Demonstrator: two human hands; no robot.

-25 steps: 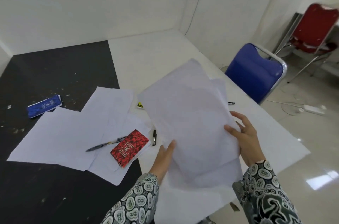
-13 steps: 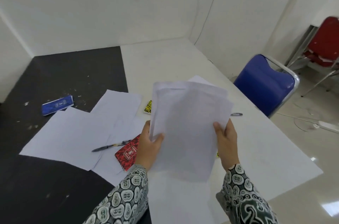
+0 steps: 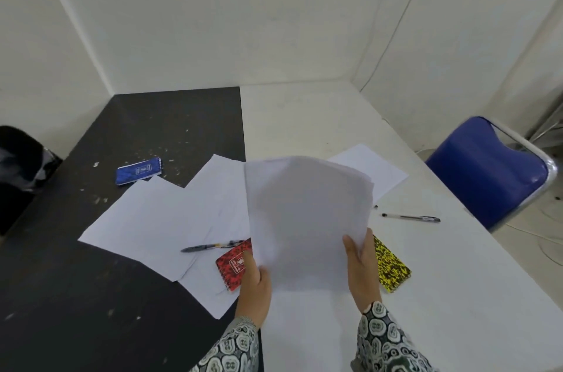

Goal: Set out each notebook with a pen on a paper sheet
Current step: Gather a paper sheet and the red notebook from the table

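Observation:
I hold a stack of white paper sheets (image 3: 307, 219) upright above the table, my left hand (image 3: 254, 283) on its lower left edge and my right hand (image 3: 361, 268) on its lower right edge. A red notebook (image 3: 233, 265) lies on loose sheets (image 3: 158, 219) beside a dark pen (image 3: 210, 246), partly behind my left hand. A yellow notebook (image 3: 391, 268) lies on the bare white table by my right hand. A second pen (image 3: 411, 217) rests farther right. A blue notebook (image 3: 138, 171) sits on the black table, far left. One more sheet (image 3: 377, 170) lies behind the stack.
The black table (image 3: 91, 295) and the white table (image 3: 304, 115) meet in a wall corner. A blue chair (image 3: 487, 170) stands at the white table's right edge. A dark object (image 3: 21, 164) is at the far left.
The view has shifted left, so the yellow notebook now shows. Both hands squared the loose sheets into an upright stack held lower and nearer to me.

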